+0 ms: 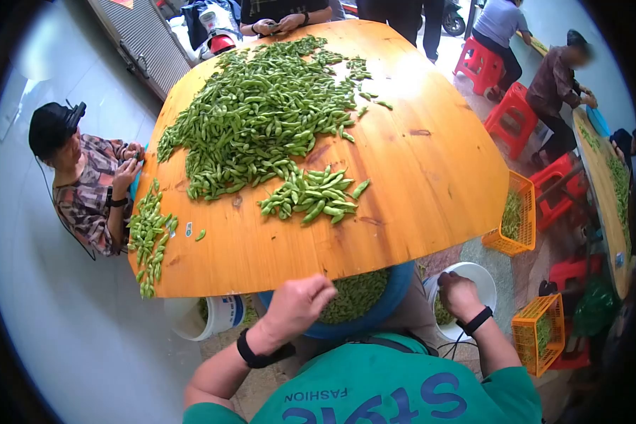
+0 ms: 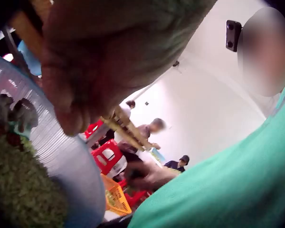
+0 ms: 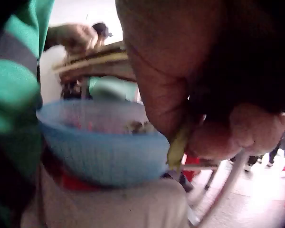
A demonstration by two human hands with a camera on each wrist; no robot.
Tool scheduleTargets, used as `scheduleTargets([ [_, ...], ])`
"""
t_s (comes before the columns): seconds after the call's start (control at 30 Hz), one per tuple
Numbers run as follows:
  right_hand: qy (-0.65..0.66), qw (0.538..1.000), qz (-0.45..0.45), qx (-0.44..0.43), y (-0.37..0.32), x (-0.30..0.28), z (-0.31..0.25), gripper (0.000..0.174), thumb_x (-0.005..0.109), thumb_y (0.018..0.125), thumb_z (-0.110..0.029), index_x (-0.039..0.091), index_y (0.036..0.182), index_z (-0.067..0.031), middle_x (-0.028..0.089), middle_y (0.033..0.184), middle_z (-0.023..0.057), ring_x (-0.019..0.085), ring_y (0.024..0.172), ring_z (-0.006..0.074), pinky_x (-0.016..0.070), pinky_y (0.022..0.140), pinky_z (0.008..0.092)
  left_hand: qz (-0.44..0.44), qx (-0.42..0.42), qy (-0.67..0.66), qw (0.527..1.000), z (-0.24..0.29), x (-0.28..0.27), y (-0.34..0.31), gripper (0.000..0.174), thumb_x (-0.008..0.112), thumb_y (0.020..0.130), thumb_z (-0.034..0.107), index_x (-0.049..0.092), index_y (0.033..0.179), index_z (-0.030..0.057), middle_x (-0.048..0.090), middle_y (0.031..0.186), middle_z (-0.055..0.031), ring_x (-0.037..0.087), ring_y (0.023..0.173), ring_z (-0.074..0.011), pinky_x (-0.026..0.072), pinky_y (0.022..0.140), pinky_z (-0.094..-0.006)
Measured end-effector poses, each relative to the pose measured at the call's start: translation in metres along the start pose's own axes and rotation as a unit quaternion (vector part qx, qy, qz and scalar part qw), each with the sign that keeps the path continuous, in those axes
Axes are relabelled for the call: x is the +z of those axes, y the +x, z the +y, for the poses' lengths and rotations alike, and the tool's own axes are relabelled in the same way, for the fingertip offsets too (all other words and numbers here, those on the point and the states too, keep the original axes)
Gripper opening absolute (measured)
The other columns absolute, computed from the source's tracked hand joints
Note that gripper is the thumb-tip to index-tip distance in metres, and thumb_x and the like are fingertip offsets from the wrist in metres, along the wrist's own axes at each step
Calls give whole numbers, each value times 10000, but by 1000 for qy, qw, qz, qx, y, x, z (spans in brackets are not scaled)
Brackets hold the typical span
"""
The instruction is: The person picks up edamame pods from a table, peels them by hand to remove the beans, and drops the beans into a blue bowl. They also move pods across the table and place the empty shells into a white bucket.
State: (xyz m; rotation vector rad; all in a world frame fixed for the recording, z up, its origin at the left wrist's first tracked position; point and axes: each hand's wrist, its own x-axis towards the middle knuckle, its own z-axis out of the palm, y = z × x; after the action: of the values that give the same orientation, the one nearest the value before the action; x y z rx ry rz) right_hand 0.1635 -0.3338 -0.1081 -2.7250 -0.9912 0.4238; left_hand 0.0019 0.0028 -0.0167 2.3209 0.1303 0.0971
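Observation:
My left hand [image 1: 297, 304] hovers with curled fingers over a blue basin [image 1: 397, 281] of shelled green beans [image 1: 357, 297] on my lap; nothing shows in its grip. In the left wrist view the left hand [image 2: 85, 71] hangs just above the blue basin [image 2: 61, 152]. My right hand [image 1: 459, 293] reaches down over a white bucket [image 1: 484, 272] to my right. Up close, the right hand [image 3: 204, 95] pinches a yellow-green pod [image 3: 178, 142]. A small heap of pods [image 1: 314, 194] lies in front of me on the round wooden table [image 1: 417, 177], with a large pile [image 1: 261, 113] behind it.
Orange baskets [image 1: 516, 215] [image 1: 540, 332] stand on the floor at right. A white pail [image 1: 205, 318] sits under the table's near edge. Another person [image 1: 85, 177] works at the left with a strip of pods [image 1: 148, 237]. Red stools [image 1: 509, 113] and a second table [image 1: 608, 191] are at right.

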Motion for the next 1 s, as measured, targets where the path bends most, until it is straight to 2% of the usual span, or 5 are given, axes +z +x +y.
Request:
scheduleTargets([
  [0.2, 63, 997, -44, 32, 1, -3, -3, 250, 567, 777, -105, 551, 999, 8, 630, 820, 278, 634, 775, 436, 518, 693, 496, 214, -13, 171, 962, -15, -20, 67, 192, 683, 858, 136, 635, 1001, 19, 603, 918, -142, 618, 780, -339, 494, 651, -422],
  [0.37, 308, 935, 29, -173, 18, -42, -88, 198, 543, 846, -51, 580, 1033, -1, 604, 777, 257, 626, 723, 408, 510, 661, 451, 187, 8, 219, 958, -25, -21, 76, 170, 685, 843, 121, 629, 961, 13, 607, 914, -130, 623, 752, -298, 491, 629, -393],
  [0.5, 382, 907, 6, -176, 33, -70, -136, 188, 555, 886, -67, 579, 1057, 8, 615, 731, 193, 640, 652, 298, 518, 610, 370, 147, -85, -88, 982, -9, -18, 55, 138, 650, 862, 76, 639, 975, -3, 630, 761, -27, 566, 596, -92, 451, 535, -245],
  [0.57, 565, 820, -77, -38, 41, -74, -153, 202, 534, 927, -101, 584, 1085, 13, 627, 728, 93, 624, 633, 150, 515, 572, 291, 66, -228, -372, 897, 14, -20, 41, 167, 645, 898, 102, 647, 1026, -6, 634, 799, -2, 573, 626, -61, 462, 550, -203],
  [1.0, 642, 750, -159, -21, 51, -57, -166, 175, 510, 965, -97, 589, 1073, 15, 629, 805, 14, 591, 649, 65, 505, 570, 218, 32, -230, -390, 891, 28, 7, 0, 176, 686, 896, 110, 644, 1023, -4, 657, 821, -7, 595, 695, -48, 483, 588, -193],
])
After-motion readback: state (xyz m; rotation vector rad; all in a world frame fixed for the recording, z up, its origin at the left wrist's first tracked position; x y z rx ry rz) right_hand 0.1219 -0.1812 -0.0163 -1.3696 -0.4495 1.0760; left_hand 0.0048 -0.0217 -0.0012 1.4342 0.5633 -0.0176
